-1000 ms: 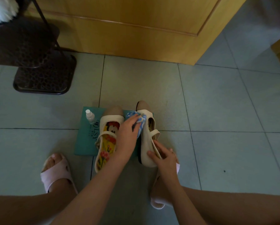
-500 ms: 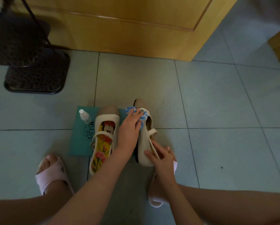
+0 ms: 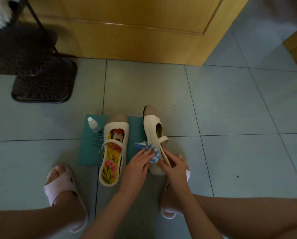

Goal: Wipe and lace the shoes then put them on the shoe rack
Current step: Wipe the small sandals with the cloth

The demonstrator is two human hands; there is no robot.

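Two cream strap shoes with tan toes stand on the tiled floor. The left shoe (image 3: pixel 113 149) lies flat with a bright cartoon insole showing. The right shoe (image 3: pixel 154 135) is tipped onto its side. My left hand (image 3: pixel 139 163) presses a blue-and-white cloth (image 3: pixel 148 150) against the right shoe's side near the heel. My right hand (image 3: pixel 174 163) grips that shoe's heel end, fingers curled on its rim.
A teal mat (image 3: pixel 90 147) lies under the shoes with a small clear bottle (image 3: pixel 93 124) on its far left corner. A dark stand base (image 3: pixel 44 85) sits at the far left, a wooden door (image 3: pixel 135 28) behind. My feet wear pink slippers (image 3: pixel 63 188).
My left hand has slid the cloth back along the right shoe's side, from the toe end towards the heel. My right hand stays at the heel.
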